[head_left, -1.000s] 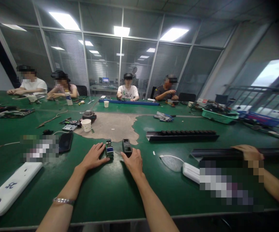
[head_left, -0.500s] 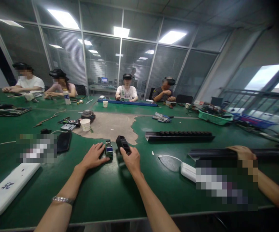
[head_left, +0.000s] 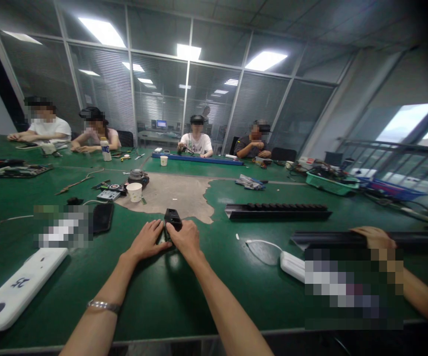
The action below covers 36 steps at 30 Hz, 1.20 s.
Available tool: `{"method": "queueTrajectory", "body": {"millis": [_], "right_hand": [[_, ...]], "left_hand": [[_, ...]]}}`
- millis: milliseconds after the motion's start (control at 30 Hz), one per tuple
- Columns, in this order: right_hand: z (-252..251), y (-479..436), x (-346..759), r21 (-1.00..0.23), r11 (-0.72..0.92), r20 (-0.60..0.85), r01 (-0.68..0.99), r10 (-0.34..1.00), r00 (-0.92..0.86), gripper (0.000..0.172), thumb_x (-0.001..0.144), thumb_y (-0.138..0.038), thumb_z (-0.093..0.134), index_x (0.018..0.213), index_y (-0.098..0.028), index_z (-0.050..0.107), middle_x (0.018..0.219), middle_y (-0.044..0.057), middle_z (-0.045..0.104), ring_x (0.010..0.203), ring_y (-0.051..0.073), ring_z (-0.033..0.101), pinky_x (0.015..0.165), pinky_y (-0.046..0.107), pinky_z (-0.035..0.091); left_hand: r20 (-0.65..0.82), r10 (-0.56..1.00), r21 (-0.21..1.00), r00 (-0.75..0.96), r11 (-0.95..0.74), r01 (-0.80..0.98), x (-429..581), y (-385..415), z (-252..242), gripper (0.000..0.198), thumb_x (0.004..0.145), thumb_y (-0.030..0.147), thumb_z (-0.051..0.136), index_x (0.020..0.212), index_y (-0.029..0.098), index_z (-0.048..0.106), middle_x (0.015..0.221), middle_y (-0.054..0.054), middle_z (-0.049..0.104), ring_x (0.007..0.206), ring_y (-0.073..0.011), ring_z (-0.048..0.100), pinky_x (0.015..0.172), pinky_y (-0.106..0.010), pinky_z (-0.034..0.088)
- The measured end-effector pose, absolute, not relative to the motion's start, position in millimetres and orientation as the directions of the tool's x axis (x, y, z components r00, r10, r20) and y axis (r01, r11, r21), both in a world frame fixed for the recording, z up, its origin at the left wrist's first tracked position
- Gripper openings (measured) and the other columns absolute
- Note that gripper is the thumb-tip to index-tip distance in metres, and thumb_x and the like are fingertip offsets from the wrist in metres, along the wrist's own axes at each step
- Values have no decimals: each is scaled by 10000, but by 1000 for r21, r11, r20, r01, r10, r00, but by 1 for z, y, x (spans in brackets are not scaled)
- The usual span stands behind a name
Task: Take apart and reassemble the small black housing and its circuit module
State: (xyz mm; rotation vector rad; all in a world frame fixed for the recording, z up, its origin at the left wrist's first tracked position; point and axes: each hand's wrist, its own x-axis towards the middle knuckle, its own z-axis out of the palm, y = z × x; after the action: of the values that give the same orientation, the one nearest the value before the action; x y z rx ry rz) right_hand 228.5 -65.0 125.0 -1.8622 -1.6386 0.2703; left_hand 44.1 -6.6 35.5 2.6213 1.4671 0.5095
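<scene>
A black plastic housing with rectangular openings (head_left: 172,217) is pinched in my right hand (head_left: 188,240), tilted, at the middle of the green table. My left hand (head_left: 148,241) rests on the tabletop just left of it, its thumb reaching in front of the housing's lower end and its fingers along the left side. The small circuit board module between my left thumb and fingers is now mostly hidden by the housing and my hands. I cannot make out how far the housing goes over the board.
A long white power strip-like case (head_left: 24,291) and a dark phone (head_left: 103,217) lie left. Ahead stand a paper cup (head_left: 134,193) and drive parts. Black rails (head_left: 278,211) lie right, near another person's hand (head_left: 375,237). Several people sit across the table.
My right hand has moved left with the black housing, bringing it over the circuit board. My left hand has stayed beside the board on the table.
</scene>
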Motion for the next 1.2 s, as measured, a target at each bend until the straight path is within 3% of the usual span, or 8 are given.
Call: {"method": "queueTrajectory", "body": {"millis": [333, 600, 867, 1067, 1200], "right_hand": [[130, -74, 216, -441, -43, 220, 896, 963, 154, 449, 940, -496, 688, 1129, -95, 751, 1107, 207, 746, 1026, 316, 750, 866, 358, 540], [125, -80, 217, -399, -66, 185, 915, 971, 151, 441, 953, -487, 664, 1111, -85, 753, 1101, 215, 747, 1037, 337, 748, 878, 384, 542], [101, -83, 221, -465, -42, 202, 884, 968, 152, 518, 885, -586, 732, 1146, -138, 715, 1169, 175, 691, 1093, 319, 715, 892, 375, 534], [88, -81, 218, -504, -29, 252, 863, 951, 179, 384, 922, -506, 707, 1087, -159, 715, 1129, 138, 680, 1037, 277, 714, 867, 343, 521], [92, -79, 218, -567, -14, 272, 824, 941, 202, 343, 908, -489, 730, 1023, -166, 728, 1076, 112, 687, 971, 255, 715, 843, 322, 515]], "left_hand": [[202, 863, 313, 463, -505, 804, 45, -9, 40, 1105, 870, 706, 605, 1669, 59, 199, 1719, -260, 275, 1593, -417, 295, 1295, -551, 237], [230, 856, 312, 464, -516, 798, 45, -9, 39, 1137, 848, 623, 650, 1679, 47, 130, 1701, -279, 309, 1576, -428, 327, 1291, -561, 253], [221, 852, 314, 474, -522, 793, 42, -6, 34, 1068, 846, 488, 622, 1684, 51, 124, 1715, -260, 290, 1589, -410, 308, 1305, -550, 240], [254, 843, 307, 475, -536, 786, 42, -6, 31, 1053, 861, 451, 604, 1701, 119, 62, 1716, -221, 318, 1586, -402, 320, 1299, -575, 236], [236, 848, 301, 474, -527, 794, 43, -6, 33, 1047, 877, 546, 625, 1692, 108, 134, 1709, -239, 321, 1582, -406, 328, 1300, -569, 231]]}}
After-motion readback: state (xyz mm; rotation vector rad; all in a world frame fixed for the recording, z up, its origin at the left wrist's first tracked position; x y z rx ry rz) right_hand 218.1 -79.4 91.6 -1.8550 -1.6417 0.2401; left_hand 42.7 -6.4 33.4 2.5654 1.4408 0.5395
